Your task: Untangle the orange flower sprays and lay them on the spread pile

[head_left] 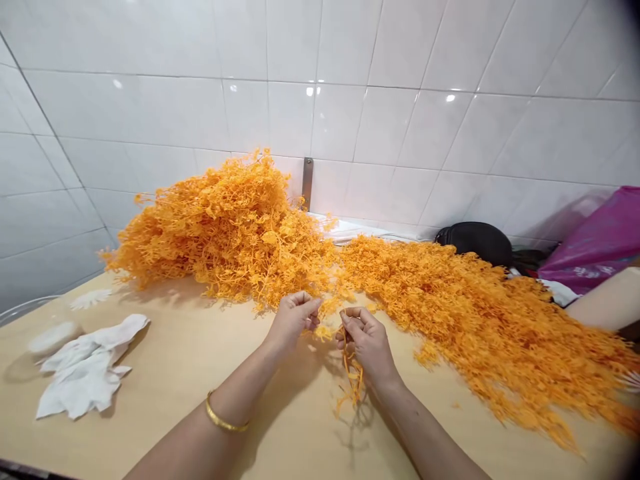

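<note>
My right hand pinches a thin orange artificial flower sprig, whose strands hang below the fingers over the table. Close on its left, my left hand has its thumb and fingertips pressed together; what they hold, if anything, is too small to make out. Small orange blossoms show between and behind the two hands. A tall heap of orange sprigs rises just beyond my left hand. To the right, a longer, flatter pile of the same sprigs stretches toward the table's right edge.
Crumpled white tissue and a round white object lie at the left of the wooden table. A black rounded case and a purple bag stand at the back right. A tiled wall closes off the far side.
</note>
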The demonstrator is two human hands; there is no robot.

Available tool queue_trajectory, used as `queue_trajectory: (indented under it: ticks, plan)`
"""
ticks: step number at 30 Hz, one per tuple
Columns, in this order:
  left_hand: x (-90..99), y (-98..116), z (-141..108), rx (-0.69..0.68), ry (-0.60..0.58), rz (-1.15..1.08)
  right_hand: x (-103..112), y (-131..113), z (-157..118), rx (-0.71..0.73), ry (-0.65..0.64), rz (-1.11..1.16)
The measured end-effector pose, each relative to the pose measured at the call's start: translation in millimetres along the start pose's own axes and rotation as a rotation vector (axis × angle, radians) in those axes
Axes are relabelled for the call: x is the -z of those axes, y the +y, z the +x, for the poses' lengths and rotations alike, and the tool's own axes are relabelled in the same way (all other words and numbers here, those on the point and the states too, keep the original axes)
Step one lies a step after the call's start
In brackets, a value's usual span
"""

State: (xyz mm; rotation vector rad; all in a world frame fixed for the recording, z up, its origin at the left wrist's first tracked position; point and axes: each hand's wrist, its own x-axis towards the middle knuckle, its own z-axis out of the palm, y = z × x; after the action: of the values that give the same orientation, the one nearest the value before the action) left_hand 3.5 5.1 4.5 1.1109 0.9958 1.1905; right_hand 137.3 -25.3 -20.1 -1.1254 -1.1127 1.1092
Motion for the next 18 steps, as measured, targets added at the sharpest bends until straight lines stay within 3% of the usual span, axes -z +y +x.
queue_trajectory:
  ticks: [5,9,11,14,18]
  plan:
    - [-9.8,4,-13,-0.291,-0.045,0.419,2,-2,0,0.081,0.059,-0.066]
    - [-17.9,3,-21,-0.345,-0.102,0.532,0,-4,-5,0.284,0.101,-0.348]
    - [-20.5,1,-21,-0.304,-0.134,0.451,-1,-5,-10,0.420,0.085,-0.550]
    - [-21.5,-4,-18,-0.120,-0.176,0.111,-4,-4,-14,0.541,0.019,-0.761]
    - [-18.0,-10,-10,0.086,-0.115,-0.293,-9,0,-17,0.624,-0.081,-0.925]
